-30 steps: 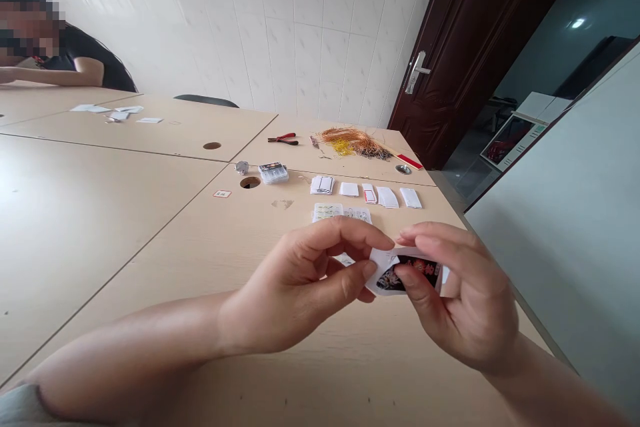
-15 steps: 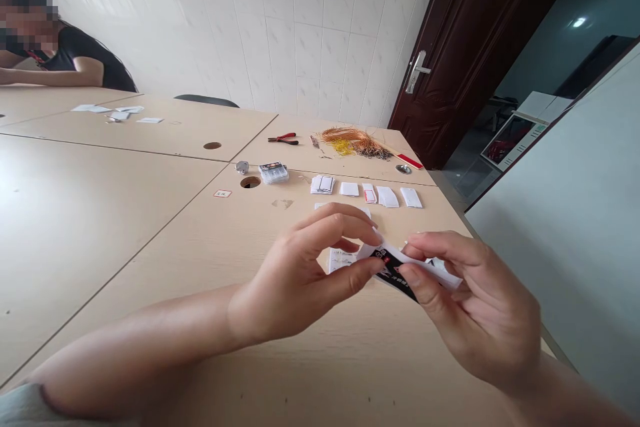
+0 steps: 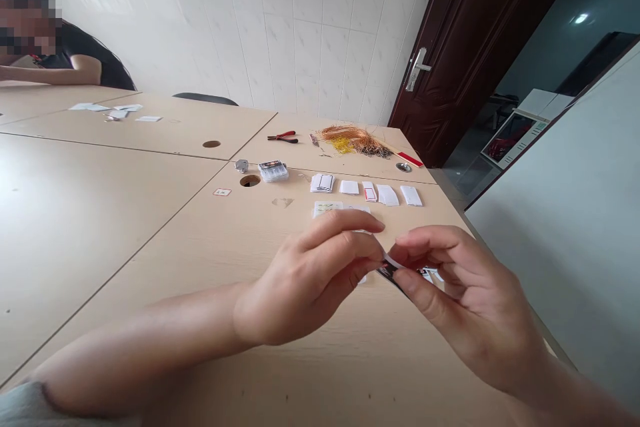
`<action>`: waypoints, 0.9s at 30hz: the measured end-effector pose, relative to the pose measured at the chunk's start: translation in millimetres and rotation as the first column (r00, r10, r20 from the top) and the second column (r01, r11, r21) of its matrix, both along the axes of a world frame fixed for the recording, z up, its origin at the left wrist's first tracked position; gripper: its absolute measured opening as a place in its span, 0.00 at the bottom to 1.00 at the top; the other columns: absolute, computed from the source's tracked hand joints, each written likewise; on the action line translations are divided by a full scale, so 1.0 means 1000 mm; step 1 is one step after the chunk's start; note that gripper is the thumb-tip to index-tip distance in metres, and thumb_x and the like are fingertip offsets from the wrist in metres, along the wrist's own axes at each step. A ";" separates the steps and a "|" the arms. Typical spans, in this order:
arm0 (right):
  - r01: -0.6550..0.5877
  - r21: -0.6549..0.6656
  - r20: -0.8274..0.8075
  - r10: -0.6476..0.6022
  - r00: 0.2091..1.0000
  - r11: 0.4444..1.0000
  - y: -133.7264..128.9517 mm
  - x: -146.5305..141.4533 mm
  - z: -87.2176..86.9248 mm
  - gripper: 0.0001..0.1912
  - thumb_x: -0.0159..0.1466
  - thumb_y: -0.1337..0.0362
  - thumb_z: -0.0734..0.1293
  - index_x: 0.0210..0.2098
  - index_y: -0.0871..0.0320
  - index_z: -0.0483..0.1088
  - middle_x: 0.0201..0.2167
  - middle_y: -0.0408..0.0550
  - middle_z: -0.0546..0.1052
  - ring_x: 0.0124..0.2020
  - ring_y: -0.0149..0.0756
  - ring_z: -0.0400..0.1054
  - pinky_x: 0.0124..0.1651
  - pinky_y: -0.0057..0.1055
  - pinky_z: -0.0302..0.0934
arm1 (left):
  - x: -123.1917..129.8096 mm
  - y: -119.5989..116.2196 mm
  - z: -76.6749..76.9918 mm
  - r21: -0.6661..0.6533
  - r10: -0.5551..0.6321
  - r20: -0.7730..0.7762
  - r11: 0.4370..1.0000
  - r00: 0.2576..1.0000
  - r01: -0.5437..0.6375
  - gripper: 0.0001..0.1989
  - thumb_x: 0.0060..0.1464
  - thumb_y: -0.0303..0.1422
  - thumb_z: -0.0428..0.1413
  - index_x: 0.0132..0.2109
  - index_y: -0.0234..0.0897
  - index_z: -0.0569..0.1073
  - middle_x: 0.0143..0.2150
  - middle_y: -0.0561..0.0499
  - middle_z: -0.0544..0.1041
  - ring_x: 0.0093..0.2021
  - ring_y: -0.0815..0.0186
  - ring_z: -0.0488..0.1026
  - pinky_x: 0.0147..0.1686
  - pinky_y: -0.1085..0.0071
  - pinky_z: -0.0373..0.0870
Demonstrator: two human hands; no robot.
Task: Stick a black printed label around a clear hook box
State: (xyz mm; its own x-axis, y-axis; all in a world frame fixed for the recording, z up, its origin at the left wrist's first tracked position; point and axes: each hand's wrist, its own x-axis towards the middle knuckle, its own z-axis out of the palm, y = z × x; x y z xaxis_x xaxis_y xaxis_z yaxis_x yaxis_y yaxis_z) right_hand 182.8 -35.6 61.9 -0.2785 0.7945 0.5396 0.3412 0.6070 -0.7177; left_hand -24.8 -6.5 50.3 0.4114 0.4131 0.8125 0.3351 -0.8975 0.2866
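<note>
Between my two hands is a small black-and-white printed card (image 3: 389, 271), mostly covered by fingers. My left hand (image 3: 313, 273) pinches its left end between thumb and fingers. On the other side my right hand (image 3: 465, 300) grips the card with thumb and index finger. Just beyond my left hand a clear case (image 3: 327, 207) lies on the table, partly hidden. Part of another printed piece (image 3: 427, 273) shows behind my right fingers.
Small stacks of white cards (image 3: 349, 187) line the table (image 3: 200, 247) beyond my hands. Farther back are clear boxes (image 3: 273, 171), red-handled pliers (image 3: 283, 137) and a bundle of copper-coloured wires (image 3: 350, 135). A person (image 3: 85, 60) sits at the far left.
My fingers have closed in over the card, and less of its black face shows. My left hand has turned, uncovering more of the clear case behind it.
</note>
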 end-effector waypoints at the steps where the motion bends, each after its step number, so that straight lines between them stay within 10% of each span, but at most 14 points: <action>1: -0.004 -0.066 -0.017 0.003 1.000 0.998 0.000 0.001 0.002 0.12 0.68 0.68 0.69 0.46 0.44 0.71 0.38 0.35 0.80 0.38 0.22 0.76 0.44 0.15 0.71 | 0.000 0.001 -0.002 0.057 -0.006 -0.016 0.998 1.000 0.007 0.09 0.63 0.17 0.54 0.42 0.36 0.73 0.48 0.44 0.79 0.43 0.68 0.79 0.44 0.75 0.78; 8: -0.140 -0.392 -0.171 0.077 0.982 0.909 0.003 0.005 0.011 0.07 0.66 0.68 0.69 0.37 0.47 0.71 0.28 0.34 0.75 0.28 0.21 0.70 0.29 0.12 0.67 | 0.001 0.006 -0.007 0.249 -0.035 -0.060 0.967 0.998 0.049 0.08 0.62 0.17 0.54 0.44 0.30 0.74 0.49 0.40 0.78 0.51 0.63 0.77 0.53 0.70 0.77; 20: -0.157 -0.408 -0.209 0.075 0.975 0.899 0.003 0.004 0.010 0.07 0.67 0.68 0.70 0.37 0.48 0.72 0.27 0.34 0.76 0.27 0.21 0.71 0.30 0.12 0.68 | -0.002 0.007 -0.010 0.266 -0.080 -0.104 0.958 0.991 0.105 0.09 0.61 0.18 0.56 0.46 0.31 0.75 0.50 0.39 0.79 0.54 0.58 0.77 0.53 0.68 0.78; 24: -0.182 -0.404 -0.312 0.052 0.949 0.896 0.007 0.006 0.007 0.05 0.67 0.64 0.71 0.36 0.47 0.72 0.26 0.35 0.77 0.24 0.22 0.71 0.27 0.14 0.67 | 0.001 0.004 -0.006 -0.015 -0.167 0.029 0.986 0.986 0.167 0.12 0.63 0.23 0.59 0.52 0.36 0.71 0.56 0.39 0.76 0.56 0.61 0.76 0.53 0.69 0.77; 27: -0.252 -0.414 -0.421 0.062 0.905 0.875 0.010 0.008 0.003 0.03 0.69 0.59 0.70 0.37 0.46 0.72 0.26 0.36 0.77 0.24 0.25 0.70 0.26 0.18 0.68 | 0.003 0.001 -0.002 -0.440 -0.202 0.242 0.849 0.949 0.293 0.25 0.59 0.31 0.66 0.59 0.43 0.65 0.55 0.45 0.75 0.54 0.63 0.76 0.46 0.73 0.78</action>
